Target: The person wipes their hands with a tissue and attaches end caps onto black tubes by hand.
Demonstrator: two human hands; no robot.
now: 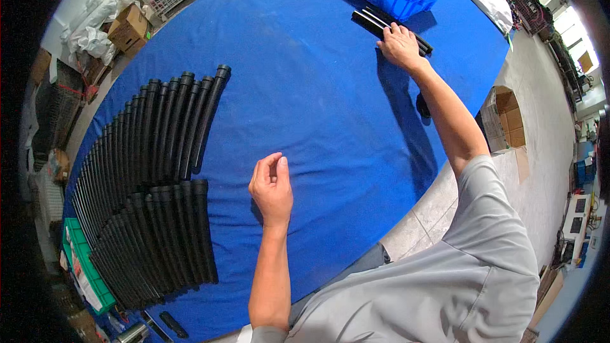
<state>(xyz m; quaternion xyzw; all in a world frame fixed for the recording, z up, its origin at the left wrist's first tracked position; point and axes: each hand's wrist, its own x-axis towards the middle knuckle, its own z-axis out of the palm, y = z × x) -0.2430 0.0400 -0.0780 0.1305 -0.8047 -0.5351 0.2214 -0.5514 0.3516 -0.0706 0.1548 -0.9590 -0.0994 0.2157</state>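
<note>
- R hand (pixel 400 46) over blk tubes (pixel 368 25), far R of worktop (pixel 311 89), nr blue bin (pixel 406 7); can't tell if gripped.
- L hand (pixel 272 187) half-curled, narrow gap, nothing visible in it.
- Best: fingers round tubes' mid, keep 'em level, clear of bin.

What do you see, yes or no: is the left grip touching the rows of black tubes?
No, bare blue cloth shows between the left grip and the rows of black tubes.
</note>
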